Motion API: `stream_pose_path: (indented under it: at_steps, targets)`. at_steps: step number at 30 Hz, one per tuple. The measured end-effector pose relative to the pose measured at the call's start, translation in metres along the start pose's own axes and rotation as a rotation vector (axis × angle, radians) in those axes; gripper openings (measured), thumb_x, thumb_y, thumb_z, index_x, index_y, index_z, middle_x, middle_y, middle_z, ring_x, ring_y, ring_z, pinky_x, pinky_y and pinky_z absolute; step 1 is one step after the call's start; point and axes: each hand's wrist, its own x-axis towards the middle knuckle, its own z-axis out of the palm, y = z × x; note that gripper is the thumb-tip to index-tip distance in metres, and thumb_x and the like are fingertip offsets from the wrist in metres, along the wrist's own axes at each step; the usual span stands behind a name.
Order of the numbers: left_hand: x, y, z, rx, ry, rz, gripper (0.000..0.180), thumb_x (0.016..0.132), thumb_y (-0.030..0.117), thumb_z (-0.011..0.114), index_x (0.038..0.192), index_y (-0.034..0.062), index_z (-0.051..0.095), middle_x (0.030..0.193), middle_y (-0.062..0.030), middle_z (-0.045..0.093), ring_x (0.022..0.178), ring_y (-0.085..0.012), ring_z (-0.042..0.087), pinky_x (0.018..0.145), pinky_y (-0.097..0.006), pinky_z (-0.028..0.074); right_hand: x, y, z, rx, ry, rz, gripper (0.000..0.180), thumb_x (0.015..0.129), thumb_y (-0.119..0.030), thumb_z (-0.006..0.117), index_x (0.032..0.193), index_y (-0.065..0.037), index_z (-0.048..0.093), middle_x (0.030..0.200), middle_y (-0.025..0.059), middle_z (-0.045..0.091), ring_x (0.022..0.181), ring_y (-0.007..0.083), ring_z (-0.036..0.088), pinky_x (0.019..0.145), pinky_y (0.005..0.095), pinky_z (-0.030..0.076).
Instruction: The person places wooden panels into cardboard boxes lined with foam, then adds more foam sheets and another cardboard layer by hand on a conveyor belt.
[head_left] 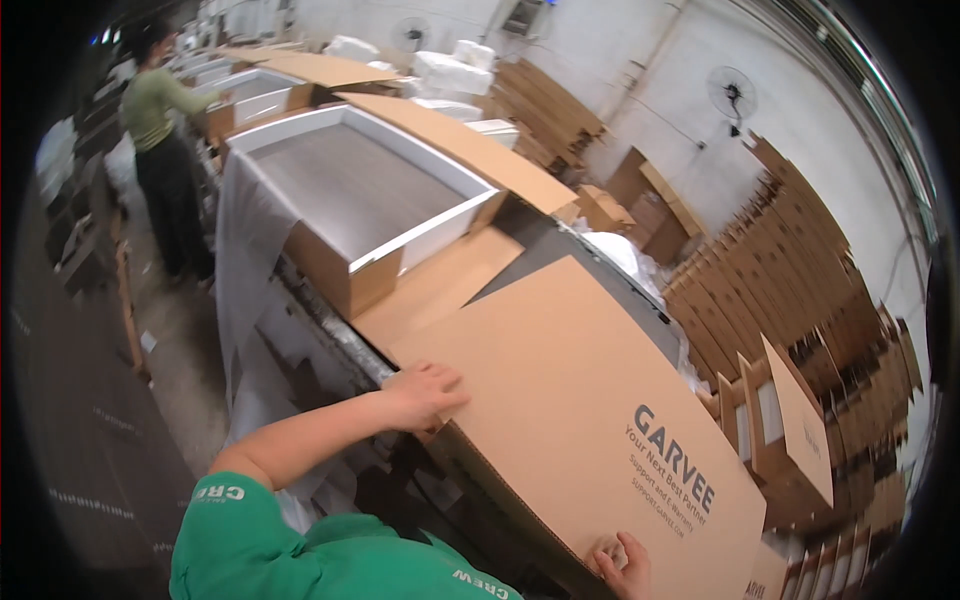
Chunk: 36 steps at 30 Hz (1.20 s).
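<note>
A worker in a green shirt presses a large flat cardboard box [575, 400] down on a long packing bench [330, 340], the sheet running from the centre of the view toward 5 o'clock. The left hand [425, 393] lies open and flat on the box's near edge at about 7 o'clock of the sheet, fingers spread, gripping nothing. The right hand [622, 567], at 6 o'clock of the view, curls its fingers over the lower corner, pinching the cardboard. To do this well, both hands would best keep even pressure along the edge, so the sheet stays square to the bench and does not buckle. At 11 o'clock an open box holding a grey panel with white edging [360, 185] rests on the bench. A second person [160, 140] stands at 10 o'clock; stacks of folded cartons [790, 290] fill the 3 o'clock side.
</note>
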Motion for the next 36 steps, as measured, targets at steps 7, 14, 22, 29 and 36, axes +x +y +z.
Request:
stream_pose_path:
  at_steps: [7,14,22,29,36]
  targets:
    - [0.005,-0.027,0.013,0.151,0.135,0.249,0.059,0.059,0.013,0.065,0.117,0.0125,0.051,0.116,-0.0107,0.050,0.113,-0.0266,0.045,0.094,-0.039,0.034,-0.027,-0.016,0.017,-0.198,0.551,-0.305,0.021,0.074,-0.009,0.065,0.093,-0.001,0.062,0.092,0.0162,0.062,0.084,0.0270,0.059,0.075,0.0334,0.047]
    - [0.041,-0.013,-0.088,0.005,0.062,0.211,0.050,0.058,0.007,0.060,0.107,0.0072,0.057,0.108,-0.0129,0.057,0.098,-0.0300,0.055,0.079,-0.037,0.045,-0.074,-0.027,-0.001,0.535,0.319,0.384,0.035,0.088,-0.026,0.054,0.072,0.003,0.062,0.065,0.0106,0.063,0.055,0.0152,0.059,0.050,0.0242,0.047]
    - [0.046,-0.032,-0.180,-0.029,0.318,0.182,0.026,0.060,0.001,0.060,0.085,0.0067,0.063,0.081,-0.0110,0.063,0.074,-0.0294,0.060,0.060,-0.037,0.047,-0.027,-0.013,-0.042,1.331,0.973,0.027,0.068,0.081,-0.068,0.037,0.111,-0.010,0.053,0.089,0.0018,0.060,0.063,0.0131,0.050,0.049,0.0244,0.039]
    - [0.098,-0.070,-0.229,-0.067,0.551,0.262,0.009,0.070,0.009,0.064,0.079,0.0081,0.065,0.065,-0.0106,0.060,0.059,-0.0277,0.056,0.056,-0.033,0.044,0.059,-0.112,-0.129,1.369,0.662,-0.159,0.081,0.078,-0.068,0.045,0.117,0.004,0.044,0.098,0.0176,0.059,0.091,0.0279,0.060,0.067,0.0315,0.050]
    - [0.150,-0.007,-0.143,-0.023,0.721,0.246,0.048,0.077,0.010,0.061,0.122,0.0055,0.045,0.122,-0.0192,0.045,0.112,-0.0304,0.044,0.093,-0.044,0.034,0.217,-0.078,-0.173,0.549,0.802,-0.277,0.075,0.087,-0.047,0.050,0.139,-0.003,0.018,0.132,0.0218,0.035,0.114,0.0313,0.046,0.092,0.0363,0.040]
